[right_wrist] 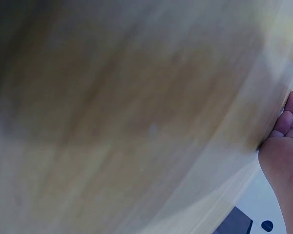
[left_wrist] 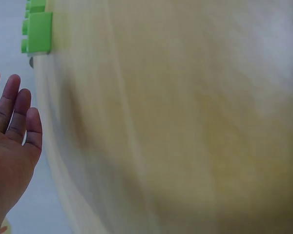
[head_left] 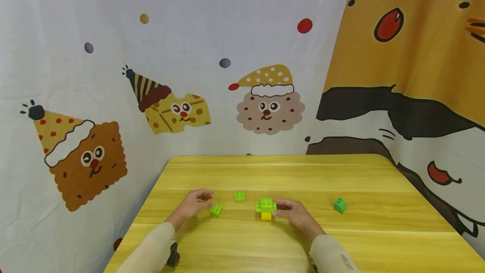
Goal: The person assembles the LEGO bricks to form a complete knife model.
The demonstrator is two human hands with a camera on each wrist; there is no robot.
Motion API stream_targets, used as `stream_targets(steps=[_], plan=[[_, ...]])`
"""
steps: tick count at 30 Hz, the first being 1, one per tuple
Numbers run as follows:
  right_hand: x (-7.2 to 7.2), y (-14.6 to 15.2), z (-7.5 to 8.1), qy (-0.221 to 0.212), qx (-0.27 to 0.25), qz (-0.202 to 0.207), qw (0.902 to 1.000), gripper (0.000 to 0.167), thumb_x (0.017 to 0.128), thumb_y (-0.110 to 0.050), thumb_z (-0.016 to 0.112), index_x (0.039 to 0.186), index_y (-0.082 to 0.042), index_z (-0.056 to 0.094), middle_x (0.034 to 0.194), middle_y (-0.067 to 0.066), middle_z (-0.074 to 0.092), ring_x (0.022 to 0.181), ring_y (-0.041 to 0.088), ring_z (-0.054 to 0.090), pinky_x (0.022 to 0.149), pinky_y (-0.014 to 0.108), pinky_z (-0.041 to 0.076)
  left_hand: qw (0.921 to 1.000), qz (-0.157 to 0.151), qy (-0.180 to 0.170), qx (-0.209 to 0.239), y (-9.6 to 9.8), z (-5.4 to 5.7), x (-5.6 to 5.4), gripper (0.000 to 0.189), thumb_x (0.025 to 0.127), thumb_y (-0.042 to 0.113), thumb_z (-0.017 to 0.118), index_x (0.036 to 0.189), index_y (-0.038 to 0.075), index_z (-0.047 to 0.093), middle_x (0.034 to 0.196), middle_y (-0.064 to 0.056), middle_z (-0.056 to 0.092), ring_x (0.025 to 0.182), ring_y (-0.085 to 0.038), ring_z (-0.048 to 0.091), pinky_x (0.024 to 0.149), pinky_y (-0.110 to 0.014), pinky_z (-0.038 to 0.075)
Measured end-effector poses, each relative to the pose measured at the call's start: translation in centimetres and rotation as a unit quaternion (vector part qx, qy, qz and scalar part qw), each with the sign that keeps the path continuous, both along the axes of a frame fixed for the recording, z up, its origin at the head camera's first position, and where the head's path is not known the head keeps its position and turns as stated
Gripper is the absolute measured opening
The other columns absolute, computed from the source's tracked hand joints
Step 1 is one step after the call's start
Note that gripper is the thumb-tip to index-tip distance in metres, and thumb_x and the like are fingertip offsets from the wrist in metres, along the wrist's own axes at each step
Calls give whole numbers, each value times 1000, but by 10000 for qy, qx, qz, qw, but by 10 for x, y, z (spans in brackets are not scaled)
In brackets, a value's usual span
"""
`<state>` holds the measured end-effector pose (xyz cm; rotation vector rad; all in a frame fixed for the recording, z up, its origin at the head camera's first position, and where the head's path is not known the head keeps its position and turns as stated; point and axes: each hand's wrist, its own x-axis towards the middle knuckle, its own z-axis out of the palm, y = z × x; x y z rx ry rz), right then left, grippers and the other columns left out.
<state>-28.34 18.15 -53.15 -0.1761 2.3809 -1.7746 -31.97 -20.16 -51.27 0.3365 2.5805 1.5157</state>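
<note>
In the head view my left hand hovers at the left with fingers loosely bent. Its thumb side is close to a lime-green toy building brick with studs; whether they touch I cannot tell. The left wrist view shows that hand's fingers spread and relaxed, with a green brick beyond them. My right hand holds the right side of a small brick stack, thumb and fingers at its edge. Lime-green bricks form the stack's wider top, above a yellow base. The right wrist view leaves the stack out.
Another lime-green brick lies between the hands, farther back. To the right of the right hand is a darker green brick with a curved side. All stand on a wooden table, with a printed cloth behind it.
</note>
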Motion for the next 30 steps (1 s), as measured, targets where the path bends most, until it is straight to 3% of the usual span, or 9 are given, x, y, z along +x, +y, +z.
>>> stream_targets(steps=[10, 16, 30], plan=[[1, -1, 1, -89, 8, -46, 9999, 53, 85, -27, 80, 128, 0, 63, 122, 11, 66, 113, 28, 59, 97, 48, 46, 9991, -278, -334, -17, -6, -7, -1, 50, 88, 27, 78, 129, 3, 62, 114, -5, 64, 107, -23, 57, 91, -45, 46], [1, -2, 0, -64, 22, -71, 10000, 54, 85, -27, 80, 128, 0, 64, 121, 12, 66, 112, 28, 59, 97, 49, 46, 9981, -464, -381, -152, -4, -9, 0, 51, 87, 24, 79, 130, 3, 61, 120, -6, 63, 113, -28, 56, 97, -50, 44], [3, -1, 3, -46, -60, -3, 10000, 53, 86, -23, 80, 129, 3, 62, 119, 11, 66, 108, 26, 60, 94, 45, 48, 9976, -475, -148, -485, 0, -18, -2, 48, 80, 18, 84, 123, 4, 67, 118, -5, 65, 110, -27, 58, 94, -47, 47]])
